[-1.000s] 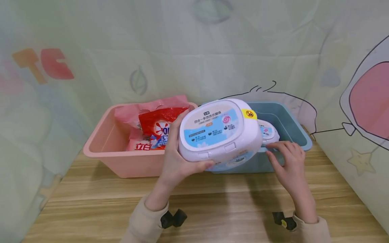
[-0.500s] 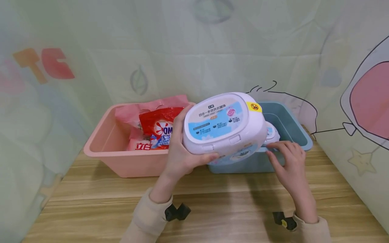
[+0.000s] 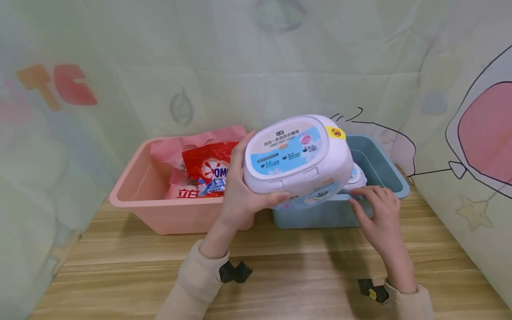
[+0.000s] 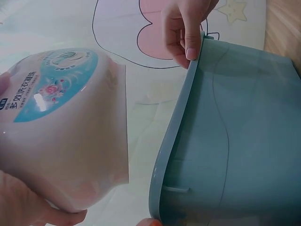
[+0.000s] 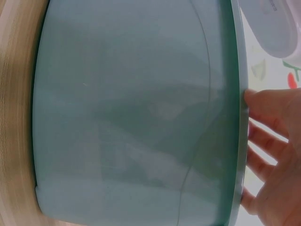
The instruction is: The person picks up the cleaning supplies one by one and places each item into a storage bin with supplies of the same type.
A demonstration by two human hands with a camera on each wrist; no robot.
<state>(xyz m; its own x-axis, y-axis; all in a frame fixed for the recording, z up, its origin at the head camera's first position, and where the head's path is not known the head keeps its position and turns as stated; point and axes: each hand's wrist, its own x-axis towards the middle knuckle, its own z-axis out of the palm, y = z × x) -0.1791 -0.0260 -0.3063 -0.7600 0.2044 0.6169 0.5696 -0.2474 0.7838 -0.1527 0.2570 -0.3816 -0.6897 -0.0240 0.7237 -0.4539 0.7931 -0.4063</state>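
Observation:
My left hand grips a white laundry pod tub by its left end, thumb along the lower front. The tub hangs tilted above the gap between two bins, its blue-labelled lid facing me. In the left wrist view, the tub is apart from the blue bin. My right hand rests its fingertips on the front rim of the blue bin; the right wrist view shows its fingers spread along that rim. A second white pod tub sits in the blue bin, partly hidden.
The pink bin stands to the left on the wooden table. Inside it are a red detergent bag and pink bags. A printed cloth backdrop hangs close behind and to both sides.
My left hand has raised the laundry pod tub and shifted it slightly right, covering more of the second tub. My right hand has stayed at the blue bin's rim.

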